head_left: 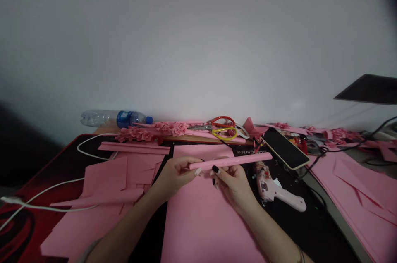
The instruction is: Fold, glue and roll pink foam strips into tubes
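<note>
A thin rolled tube of pink paper [245, 159] is held level in both hands above a large pink paper sheet [204, 213]. At the tube's left end, my left hand [178, 174] pinches it between thumb and fingers. Near its middle, my right hand [232, 182] grips it with the thumb in front, dark polish showing on the nails. The right end of the tube sticks out free past my right hand. Fingers behind the tube are partly hidden.
A pink glue gun [282, 194] and a phone [287, 148] lie on the right. Scissors [223, 127], paper flowers [173, 127] and a plastic bottle [116, 118] line the wall. Pink paper pieces [105, 176] and a white cable [58, 209] cover the left; more sheets [350, 197] lie right.
</note>
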